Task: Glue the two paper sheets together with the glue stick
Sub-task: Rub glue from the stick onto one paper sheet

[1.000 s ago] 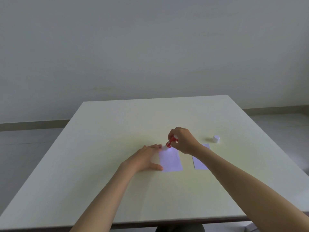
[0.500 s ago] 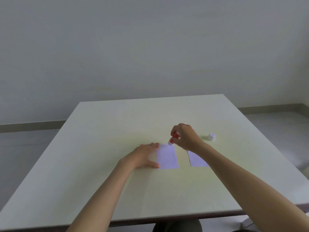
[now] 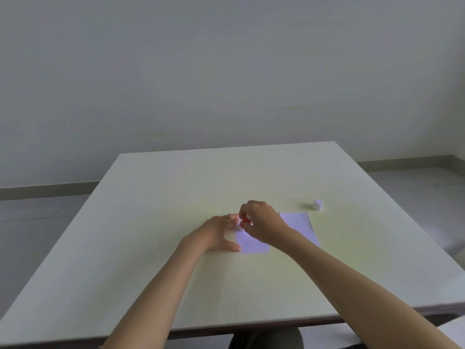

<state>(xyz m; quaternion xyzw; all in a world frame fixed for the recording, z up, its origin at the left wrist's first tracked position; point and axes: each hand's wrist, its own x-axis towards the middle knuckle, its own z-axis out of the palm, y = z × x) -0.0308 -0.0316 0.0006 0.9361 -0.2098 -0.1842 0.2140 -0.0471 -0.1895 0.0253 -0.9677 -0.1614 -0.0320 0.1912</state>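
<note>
On the pale tabletop [image 3: 176, 187], the work sits a little right of the middle, with broad bare surface open on the far side and to the left, and a wide bare strip between the sheets and the near edge, where both forearms cross. The right edge runs well clear of everything; the nearest thing to it is a small white cap [image 3: 318, 205], standing alone beyond the far right corner of the right sheet [image 3: 300, 226].

Two paper sheets lie flat side by side, near but not overlapping as far as can be seen (the right wrist covers the gap between them). The left sheet [image 3: 251, 244] lies under the hands. The left hand [image 3: 219, 233] rests flat and spread on the tabletop at that sheet's left edge, thumb touching its near left corner, fingertips [image 3: 235, 217] at its far left corner; it holds nothing. The right hand [image 3: 261, 222] is curled tight around the red glue stick [image 3: 244, 222], tilted with its tip down at the far left corner of the left sheet, just beside the left fingertips. Whether the tip touches the paper cannot be told.
</note>
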